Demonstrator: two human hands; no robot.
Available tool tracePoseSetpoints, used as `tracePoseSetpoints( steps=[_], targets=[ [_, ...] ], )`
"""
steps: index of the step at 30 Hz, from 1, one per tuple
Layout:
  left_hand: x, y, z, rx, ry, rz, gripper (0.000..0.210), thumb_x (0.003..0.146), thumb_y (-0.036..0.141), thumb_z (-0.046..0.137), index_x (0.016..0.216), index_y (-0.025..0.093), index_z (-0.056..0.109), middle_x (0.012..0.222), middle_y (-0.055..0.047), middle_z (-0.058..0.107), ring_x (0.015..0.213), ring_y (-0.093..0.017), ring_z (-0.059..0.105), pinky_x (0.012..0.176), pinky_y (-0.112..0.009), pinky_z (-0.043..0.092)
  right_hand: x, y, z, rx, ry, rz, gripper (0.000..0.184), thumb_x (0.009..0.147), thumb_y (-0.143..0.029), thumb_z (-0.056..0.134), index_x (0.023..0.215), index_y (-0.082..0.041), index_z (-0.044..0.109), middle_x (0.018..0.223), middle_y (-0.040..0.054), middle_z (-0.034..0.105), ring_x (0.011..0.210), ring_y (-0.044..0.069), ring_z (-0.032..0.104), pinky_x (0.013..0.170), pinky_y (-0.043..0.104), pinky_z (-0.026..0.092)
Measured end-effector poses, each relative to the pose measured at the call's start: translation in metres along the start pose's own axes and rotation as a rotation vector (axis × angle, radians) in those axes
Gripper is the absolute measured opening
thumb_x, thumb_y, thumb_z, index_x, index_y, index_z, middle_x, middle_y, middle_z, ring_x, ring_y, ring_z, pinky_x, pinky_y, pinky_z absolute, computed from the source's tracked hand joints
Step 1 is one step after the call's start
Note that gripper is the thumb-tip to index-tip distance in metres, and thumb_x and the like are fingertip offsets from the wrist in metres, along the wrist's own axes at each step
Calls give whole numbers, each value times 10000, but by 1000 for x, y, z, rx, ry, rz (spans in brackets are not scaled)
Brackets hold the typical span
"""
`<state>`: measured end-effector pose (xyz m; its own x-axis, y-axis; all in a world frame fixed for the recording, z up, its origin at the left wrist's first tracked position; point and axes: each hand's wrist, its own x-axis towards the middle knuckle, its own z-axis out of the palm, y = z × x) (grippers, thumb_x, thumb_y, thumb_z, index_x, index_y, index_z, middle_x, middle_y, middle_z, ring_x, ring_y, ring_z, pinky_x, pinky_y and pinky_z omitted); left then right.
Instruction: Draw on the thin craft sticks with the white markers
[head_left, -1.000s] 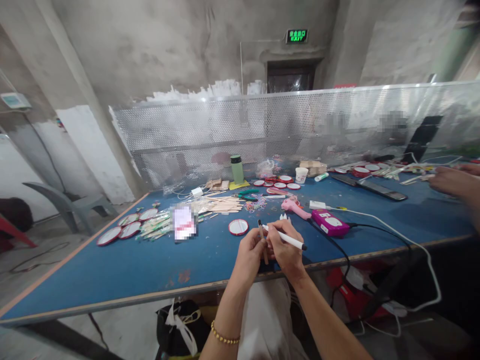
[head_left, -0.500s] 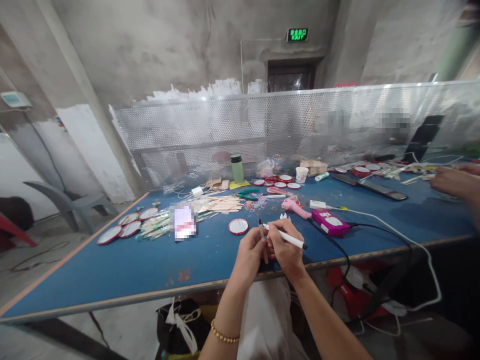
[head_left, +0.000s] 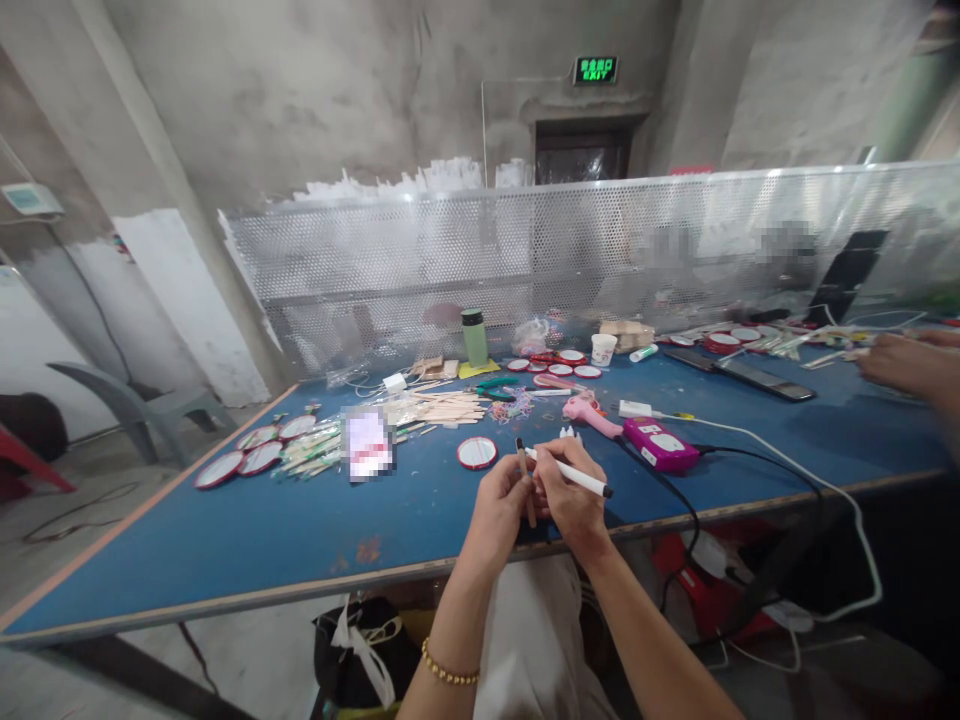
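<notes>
The left hand (head_left: 499, 497) is pinching a narrow brown stick (head_left: 532, 508) between closed fingers; the stick is leaning slightly left, its dark tip (head_left: 519, 443) projecting above them. The right hand (head_left: 574, 495) is gripping a white pen (head_left: 577, 477) with fingers closed around the barrel, the nib pointing at the stick's upper part; contact is not discernible. The step in hand is apparently marking or colouring the stick; the next move is probably calling for a steady left pinch and light nib control. Just beyond the left fingers, a red-rimmed disc (head_left: 478, 453) is lying flat. Beyond the right fingers, a pink tool (head_left: 596, 417) is lying beside a purple box (head_left: 654, 445). Farthest ahead of the fingers, a green bottle (head_left: 474, 342) is standing upright.
</notes>
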<state>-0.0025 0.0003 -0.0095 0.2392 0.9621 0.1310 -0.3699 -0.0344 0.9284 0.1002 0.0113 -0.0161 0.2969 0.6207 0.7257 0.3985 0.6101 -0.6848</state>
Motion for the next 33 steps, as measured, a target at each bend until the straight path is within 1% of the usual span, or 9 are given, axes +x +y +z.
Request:
tracePoseSetpoints(
  steps=[5,10,19,26,33],
  targets=[
    [0,0,-1,11,-12,3,373,673,405,744,894,150,585,703,12,586,569,-116,560,519,-218,441,-1,-3,-1,21,3,18,204,859,-264,511,673,-209,576,552,-33,576,466,115,509,495,242,425],
    [-1,2,0,9,-5,-5,357,675,392,741,890,152,587,691,15,587,562,-113,549,503,-207,419,-1,-1,0,28,-9,20,199,857,-267,515,681,-208,587,550,-32,575,481,122,531,504,246,431],
    [-1,2,0,1,-13,-19,364,668,398,748,882,158,579,682,22,573,569,-113,558,569,-238,468,0,-3,-1,11,15,1,195,850,-247,512,671,-209,578,543,-34,575,472,117,519,509,243,433],
    [-1,1,-1,12,-2,-18,338,674,388,741,876,159,595,685,11,593,581,-127,578,571,-240,462,0,-2,-1,24,10,1,189,850,-252,516,678,-209,582,548,-33,576,477,121,520,508,247,436],
    [-2,2,-1,2,1,-17,360,659,393,754,877,155,594,681,13,592,581,-122,575,564,-231,466,1,-3,0,6,8,-6,201,845,-253,520,656,-209,573,532,-36,567,483,119,524,519,243,440]
  ],
)
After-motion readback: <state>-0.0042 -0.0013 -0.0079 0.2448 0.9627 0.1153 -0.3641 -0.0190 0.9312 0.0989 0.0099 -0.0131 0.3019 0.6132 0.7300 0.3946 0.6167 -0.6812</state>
